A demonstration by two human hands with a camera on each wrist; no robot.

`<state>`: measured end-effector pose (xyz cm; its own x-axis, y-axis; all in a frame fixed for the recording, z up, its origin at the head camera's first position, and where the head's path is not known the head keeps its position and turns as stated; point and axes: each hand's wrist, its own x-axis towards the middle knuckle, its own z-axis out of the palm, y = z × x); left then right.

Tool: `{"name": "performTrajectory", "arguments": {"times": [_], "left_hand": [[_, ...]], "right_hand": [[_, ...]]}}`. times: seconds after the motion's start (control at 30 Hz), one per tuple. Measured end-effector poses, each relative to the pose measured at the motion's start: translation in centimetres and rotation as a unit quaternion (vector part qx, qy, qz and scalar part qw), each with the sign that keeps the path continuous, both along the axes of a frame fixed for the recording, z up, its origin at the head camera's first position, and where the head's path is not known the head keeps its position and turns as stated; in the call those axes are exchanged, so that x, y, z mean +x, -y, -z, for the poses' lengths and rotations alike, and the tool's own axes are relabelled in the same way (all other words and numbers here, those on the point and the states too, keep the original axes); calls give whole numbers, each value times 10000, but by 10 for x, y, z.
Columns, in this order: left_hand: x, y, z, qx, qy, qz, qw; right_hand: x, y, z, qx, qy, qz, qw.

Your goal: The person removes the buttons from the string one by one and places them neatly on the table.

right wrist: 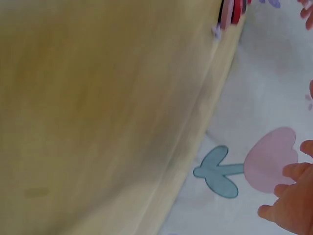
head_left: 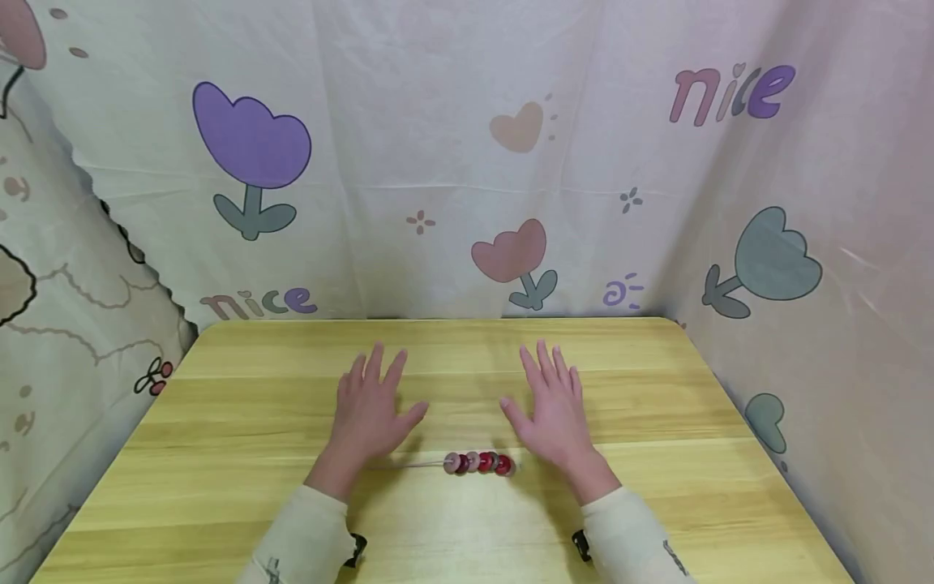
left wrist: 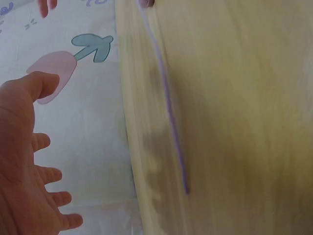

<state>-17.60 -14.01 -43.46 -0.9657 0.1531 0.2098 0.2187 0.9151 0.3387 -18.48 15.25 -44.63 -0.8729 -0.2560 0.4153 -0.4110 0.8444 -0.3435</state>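
Observation:
A short row of round beads [head_left: 478,463] in pinks, reds and grey lies on the table between my two hands. They are threaded on a thin string [head_left: 412,465] whose tail runs left; in the left wrist view this string [left wrist: 168,105] looks purple. A small pale knot [right wrist: 216,32] shows at the beads' other end in the right wrist view. My left hand [head_left: 370,414] hovers left of the beads, fingers spread, holding nothing. On the other side my right hand [head_left: 554,414] is likewise spread and holds nothing. Neither hand touches the beads.
The wooden table [head_left: 255,422] has a straight back edge and rounded far corners. Behind it hangs a pale curtain [head_left: 409,97] printed with flowers, which also closes off both sides. Dark clips show at both sleeve cuffs.

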Motion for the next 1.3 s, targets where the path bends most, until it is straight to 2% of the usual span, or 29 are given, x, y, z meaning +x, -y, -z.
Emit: {"name": "performTrajectory", "arguments": {"times": [0.2, 0.43, 0.57, 0.67, 0.77, 1.0, 1.17, 1.3], "left_hand": [[5, -8, 6, 300, 21, 298, 9991], [8, -15, 8, 582, 16, 429, 9974], [11, -19, 10, 742, 164, 376, 9964], [12, -22, 12, 835, 370, 374, 9951], [13, -23, 14, 960, 621, 499, 9922], [16, -24, 18, 1371, 1351, 1070, 9755], [17, -24, 20, 1371, 1481, 1501, 9678], [19, -26, 18, 1403, 1540, 1710, 9630]], "right_hand": [[7, 10, 4, -511, -63, -586, 9969], [13, 18, 6, -980, 367, -839, 9910], [15, 21, 7, -1173, 705, -1132, 9841], [15, 23, 9, -1113, 962, -1305, 9805], [15, 24, 10, -940, 1140, -1448, 9784], [16, 27, 13, -655, 1341, -1849, 9714], [15, 29, 14, -441, 1462, -2069, 9664], [14, 31, 14, -245, 1603, -2171, 9626]]}}
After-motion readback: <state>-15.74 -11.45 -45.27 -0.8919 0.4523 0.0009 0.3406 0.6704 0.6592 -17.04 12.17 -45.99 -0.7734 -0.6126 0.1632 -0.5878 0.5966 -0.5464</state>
